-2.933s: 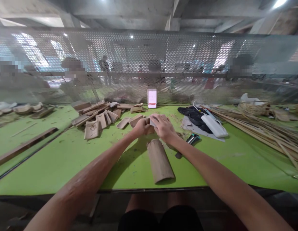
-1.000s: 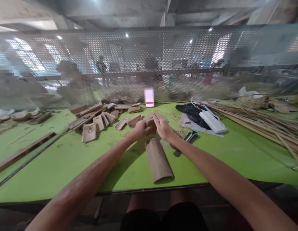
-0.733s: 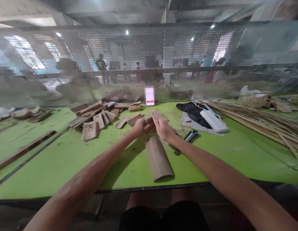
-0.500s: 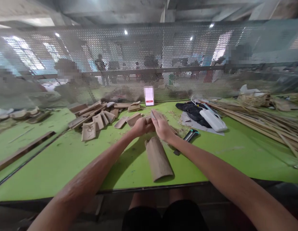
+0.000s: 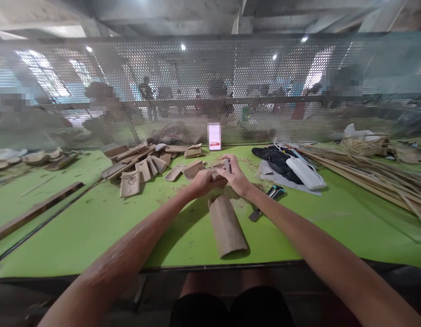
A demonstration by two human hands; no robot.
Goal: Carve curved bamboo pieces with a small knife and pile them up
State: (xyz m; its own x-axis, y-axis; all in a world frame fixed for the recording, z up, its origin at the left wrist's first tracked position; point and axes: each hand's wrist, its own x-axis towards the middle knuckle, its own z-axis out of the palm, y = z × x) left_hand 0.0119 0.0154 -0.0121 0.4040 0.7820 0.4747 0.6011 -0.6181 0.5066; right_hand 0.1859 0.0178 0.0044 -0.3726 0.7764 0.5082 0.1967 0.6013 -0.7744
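Observation:
Both of my hands are close together over the middle of the table. My left hand (image 5: pixel 203 182) is closed around a small bamboo piece (image 5: pixel 217 174), mostly covered by the fingers. My right hand (image 5: pixel 239 180) presses against it from the other side, its fingers bent around a thin grey piece (image 5: pixel 227 165) that looks like folded sandpaper. Below them a half-round length of bamboo (image 5: pixel 227 227) lies on the table, curved side up. Beside my right forearm lies a cutter knife (image 5: pixel 275 192), with a dark flat piece (image 5: pixel 255 215) close to it.
Several cut bamboo pieces (image 5: pixel 147 169) are heaped at the left back. A phone (image 5: pixel 215 136) stands against the perforated screen (image 5: pixel 183 81). At right are a black cloth (image 5: pixel 275 160), a white case-like object (image 5: pixel 305 173) and long bamboo strips (image 5: pixel 363 175). Shavings litter the green table (image 5: pixel 176 245).
My right hand has drawn back from lying stretched over the bamboo piece, and its fingers are now bent at the far side. The view has shifted slightly.

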